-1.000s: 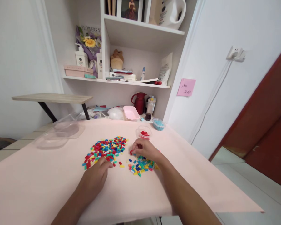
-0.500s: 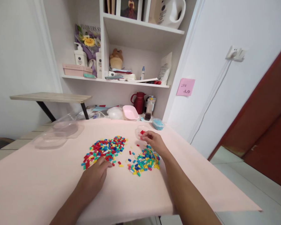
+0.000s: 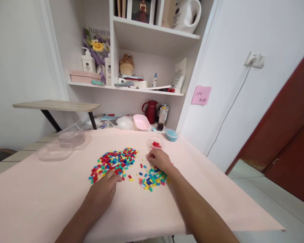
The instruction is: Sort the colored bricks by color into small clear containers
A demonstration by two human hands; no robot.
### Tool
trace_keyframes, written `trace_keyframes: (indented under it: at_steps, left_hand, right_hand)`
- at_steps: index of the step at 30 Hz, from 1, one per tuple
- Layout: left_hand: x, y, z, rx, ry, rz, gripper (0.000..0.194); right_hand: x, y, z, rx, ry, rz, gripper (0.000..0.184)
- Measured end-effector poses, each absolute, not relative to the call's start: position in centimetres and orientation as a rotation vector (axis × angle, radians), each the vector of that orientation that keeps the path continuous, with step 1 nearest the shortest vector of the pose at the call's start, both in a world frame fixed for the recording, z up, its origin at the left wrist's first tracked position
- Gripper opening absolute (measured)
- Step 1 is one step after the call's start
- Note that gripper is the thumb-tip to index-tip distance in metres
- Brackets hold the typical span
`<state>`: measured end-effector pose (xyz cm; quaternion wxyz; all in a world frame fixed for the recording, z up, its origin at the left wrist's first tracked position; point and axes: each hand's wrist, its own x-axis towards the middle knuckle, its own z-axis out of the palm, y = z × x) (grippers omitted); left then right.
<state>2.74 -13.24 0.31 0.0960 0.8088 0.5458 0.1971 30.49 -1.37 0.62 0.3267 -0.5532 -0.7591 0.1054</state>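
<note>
My left hand (image 3: 104,186) rests at the near edge of a wide pile of small coloured plastic blocks (image 3: 116,159). Its fingers are curled and closed, the fingertips beside a red block; anything inside them is hidden. My right hand (image 3: 160,160) is over the far edge of a second pile, mostly green, blue and yellow blocks (image 3: 153,179). Its fingertips are pinched together at the table, and what they hold is hidden. Just beyond it stands a small clear tub (image 3: 150,143) with red blocks (image 3: 156,144) inside. A few loose blocks (image 3: 141,165) lie between the piles.
A clear container of light-blue pieces (image 3: 171,135) stands behind to the right. Clear plastic trays (image 3: 55,152) lie at the left, near a small wooden stand (image 3: 57,105). Along the back are a pink bowl (image 3: 142,122), a red jug (image 3: 151,111) and a bottle (image 3: 162,118).
My right hand has moved from the clear tub down toward me, onto the spot where a loose red block lay. The red blocks in the tub now show fully. My left hand stays put.
</note>
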Motion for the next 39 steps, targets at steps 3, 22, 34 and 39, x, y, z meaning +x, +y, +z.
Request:
trace_keyframes:
  at_steps: [3,22,34,39]
  left_hand:
    - [2.6,-13.2,0.1,2.401,1.619,0.601,0.040]
    - [3.0,-13.5,0.9,2.372,1.628,0.574,0.041]
    - [3.0,-13.3,0.5,2.383,1.642,0.567,0.042]
    - [2.9,-13.4,0.4,2.367,1.640,0.591,0.041]
  right_hand:
    - [31.1,-1.2,0.8,-1.383,-1.893,0.301,0.011]
    - [32.9,-1.0,1.7,-1.195,-1.424,0.443,0.037]
    - [27.1,-5.0,2.8,-0.820,-2.301,0.490,0.015]
    - [25.9,-5.2,1.9,-0.687,-2.503,0.359,0.018]
